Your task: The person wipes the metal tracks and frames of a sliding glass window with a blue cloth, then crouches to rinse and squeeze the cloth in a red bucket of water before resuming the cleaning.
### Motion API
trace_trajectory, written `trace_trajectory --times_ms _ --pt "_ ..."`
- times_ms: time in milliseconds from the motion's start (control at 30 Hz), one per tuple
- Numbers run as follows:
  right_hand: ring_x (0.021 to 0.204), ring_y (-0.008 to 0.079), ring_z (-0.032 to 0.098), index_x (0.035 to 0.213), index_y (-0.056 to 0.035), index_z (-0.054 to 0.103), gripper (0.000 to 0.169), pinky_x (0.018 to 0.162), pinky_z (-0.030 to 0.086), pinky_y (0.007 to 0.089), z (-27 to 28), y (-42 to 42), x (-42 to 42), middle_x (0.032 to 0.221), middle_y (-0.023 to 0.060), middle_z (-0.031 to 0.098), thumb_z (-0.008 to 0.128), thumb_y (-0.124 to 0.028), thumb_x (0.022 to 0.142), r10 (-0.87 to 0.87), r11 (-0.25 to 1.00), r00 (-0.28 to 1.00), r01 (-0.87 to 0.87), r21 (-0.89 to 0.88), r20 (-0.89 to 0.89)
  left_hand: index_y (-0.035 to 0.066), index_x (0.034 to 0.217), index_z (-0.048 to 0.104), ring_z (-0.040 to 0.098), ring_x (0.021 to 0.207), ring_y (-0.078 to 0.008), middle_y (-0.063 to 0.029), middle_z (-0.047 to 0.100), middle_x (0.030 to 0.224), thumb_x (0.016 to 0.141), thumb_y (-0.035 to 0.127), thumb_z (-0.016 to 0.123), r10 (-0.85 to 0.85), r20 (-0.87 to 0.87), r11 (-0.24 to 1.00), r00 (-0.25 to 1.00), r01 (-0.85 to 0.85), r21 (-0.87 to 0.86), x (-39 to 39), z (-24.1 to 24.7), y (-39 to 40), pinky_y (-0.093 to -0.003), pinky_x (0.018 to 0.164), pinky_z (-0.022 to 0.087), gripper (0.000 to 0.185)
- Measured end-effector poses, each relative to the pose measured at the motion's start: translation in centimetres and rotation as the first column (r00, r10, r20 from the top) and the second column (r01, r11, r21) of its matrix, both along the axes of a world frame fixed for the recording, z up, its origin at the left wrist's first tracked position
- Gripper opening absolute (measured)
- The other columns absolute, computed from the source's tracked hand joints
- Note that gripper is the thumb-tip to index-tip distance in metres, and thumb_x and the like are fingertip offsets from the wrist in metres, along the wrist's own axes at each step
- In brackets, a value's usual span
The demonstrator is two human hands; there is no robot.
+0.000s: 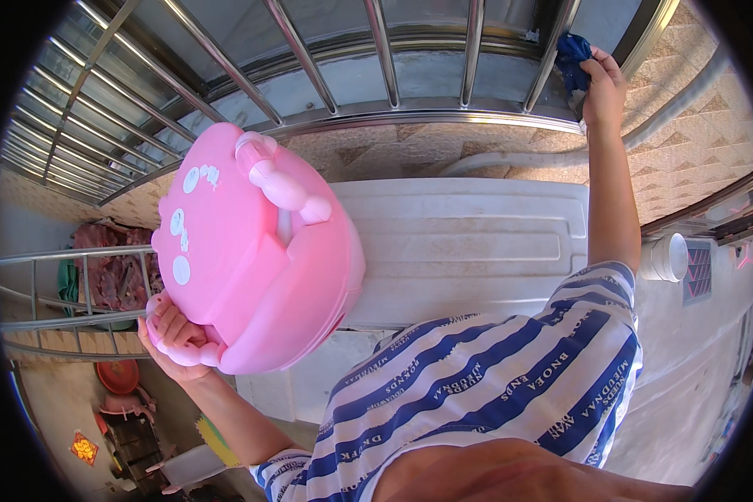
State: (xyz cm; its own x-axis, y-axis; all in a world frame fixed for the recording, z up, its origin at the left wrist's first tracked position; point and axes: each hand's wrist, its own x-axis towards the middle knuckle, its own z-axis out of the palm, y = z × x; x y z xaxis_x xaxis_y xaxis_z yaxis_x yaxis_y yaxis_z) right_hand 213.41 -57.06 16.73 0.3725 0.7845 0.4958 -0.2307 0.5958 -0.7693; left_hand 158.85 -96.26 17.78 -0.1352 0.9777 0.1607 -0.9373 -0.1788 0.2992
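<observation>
My left hand [179, 339] grips one knobbly handle of a large pink moulded plastic children's item [226, 238]. It is held tilted at the left, over one end of a white ridged top [452, 219]. Several round, worn white stickers mark its face, and a second knobbly handle [282, 182] sticks out on the far side. Stretched out to the upper right, my right hand [604, 88] pinches a crumpled dark blue cloth [574, 61]. The cloth is beside the last metal bar, near the window frame; whether it touches the bar I cannot tell.
Shiny metal window bars [383, 56] run along the far side above a tiled wall [401, 144]. A grey hose [527, 160] crosses that wall. A metal railing [75, 254] is at the left, and a white bucket [665, 257] at the right. Below left lies a red basin [117, 376].
</observation>
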Motion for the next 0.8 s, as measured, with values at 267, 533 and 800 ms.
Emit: trace_trajectory --times_ms 267,533,800 --pt "0.105 0.029 0.052 0.099 -0.0046 0.061 0.025 0.091 0.041 0.0351 -6.0 1.6 -8.7 0.107 0.0155 0.053 0.06 0.0 0.075 -0.628 0.74 0.719 0.432 0.516 0.298 0.006 0.085 0.043 0.04 0.047 -0.0085 -0.0006 0.044 0.066 0.088 0.023 0.056 0.1 0.016 0.994 0.995 -0.099 -0.049 0.1 0.5 0.2 -0.0209 0.042 0.037 0.022" --pt "0.098 0.0347 0.056 0.098 -0.0023 0.061 0.028 0.089 0.044 0.039 -5.8 15.6 -13.8 0.103 0.0204 0.056 0.061 -0.002 0.07 -0.419 0.884 0.905 0.426 -0.191 0.08 0.006 0.08 0.042 0.039 0.044 -0.0078 0.0002 0.044 0.059 0.087 0.02 0.058 0.142 0.022 0.988 0.99 -0.14 -0.07 1.7 0.9 0.0 -0.0198 0.04 0.036 0.022" --pt "0.118 0.0386 0.041 0.116 -0.0045 0.055 0.043 0.093 0.042 0.0464 -8.1 23.0 -7.6 0.13 0.0192 0.046 0.061 -0.021 0.077 -0.533 0.544 0.628 0.767 -0.339 0.566 0.008 0.079 0.044 0.041 0.039 -0.0077 0.0002 0.048 0.054 0.084 0.019 0.058 0.193 0.083 0.974 0.978 -0.181 -0.139 2.3 1.7 0.6 -0.0196 0.037 0.035 0.019"
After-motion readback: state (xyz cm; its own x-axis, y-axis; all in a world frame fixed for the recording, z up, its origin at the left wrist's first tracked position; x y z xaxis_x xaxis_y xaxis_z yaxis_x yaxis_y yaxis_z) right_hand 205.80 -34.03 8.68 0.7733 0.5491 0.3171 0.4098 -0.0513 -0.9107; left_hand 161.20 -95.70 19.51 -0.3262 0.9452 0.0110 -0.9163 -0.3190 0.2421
